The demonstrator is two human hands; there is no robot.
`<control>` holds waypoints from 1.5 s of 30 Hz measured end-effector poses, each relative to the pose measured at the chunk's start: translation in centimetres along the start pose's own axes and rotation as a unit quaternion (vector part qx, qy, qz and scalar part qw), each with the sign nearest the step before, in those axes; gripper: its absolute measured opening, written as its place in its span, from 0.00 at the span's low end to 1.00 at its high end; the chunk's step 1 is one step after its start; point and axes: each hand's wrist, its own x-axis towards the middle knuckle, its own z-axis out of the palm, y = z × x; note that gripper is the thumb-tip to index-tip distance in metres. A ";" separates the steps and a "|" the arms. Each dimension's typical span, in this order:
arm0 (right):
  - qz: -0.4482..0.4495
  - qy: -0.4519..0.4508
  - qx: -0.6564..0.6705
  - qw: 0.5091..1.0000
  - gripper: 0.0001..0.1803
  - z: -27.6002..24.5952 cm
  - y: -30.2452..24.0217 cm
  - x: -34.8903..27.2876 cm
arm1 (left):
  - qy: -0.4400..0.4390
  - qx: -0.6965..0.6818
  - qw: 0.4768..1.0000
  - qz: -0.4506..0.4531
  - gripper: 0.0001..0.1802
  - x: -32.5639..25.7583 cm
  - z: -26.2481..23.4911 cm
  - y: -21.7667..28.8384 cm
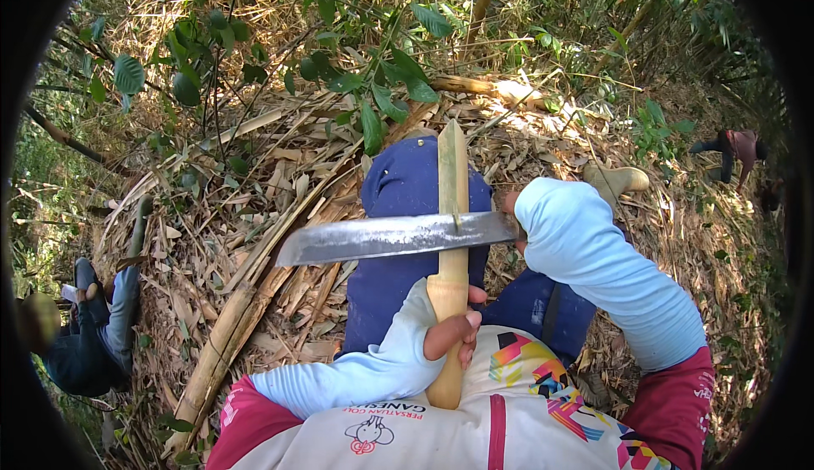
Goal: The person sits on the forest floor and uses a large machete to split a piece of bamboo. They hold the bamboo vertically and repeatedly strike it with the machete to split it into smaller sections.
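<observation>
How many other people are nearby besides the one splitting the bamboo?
2. One person sits at the left edge in dark clothes on the dry leaves; another person bends over at the upper right among the bushes. More may be hidden by foliage.

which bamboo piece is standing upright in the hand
The short pale bamboo strip gripped by the left hand, crossed by the machete blade. The thicker bamboo pole lies flat on the leaf litter to the left.

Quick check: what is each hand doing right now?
Left hand: closed around the bamboo strip, holding it upright.
Right hand: mostly hidden behind the sleeve; at the handle end of the machete, whose blade lies across the strip. Grip cannot be told.
</observation>
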 end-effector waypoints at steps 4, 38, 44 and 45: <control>0.036 -0.042 0.016 0.998 0.20 -0.7 -0.7 0.8 | -0.003 -0.001 1.000 0.004 0.19 0.1 -0.2 -0.2; 0.044 0.067 0.018 0.997 0.20 -0.9 2.4 3.7 | -0.005 -0.020 1.000 0.001 0.19 0.0 0.1 0.0; -0.009 0.111 0.005 0.994 0.19 -1.2 2.2 3.0 | 0.000 -0.017 1.000 0.009 0.20 0.0 0.0 0.1; 0.007 0.111 0.023 0.994 0.19 -1.6 2.2 3.4 | 0.004 -0.021 1.000 0.012 0.20 -0.1 0.1 0.1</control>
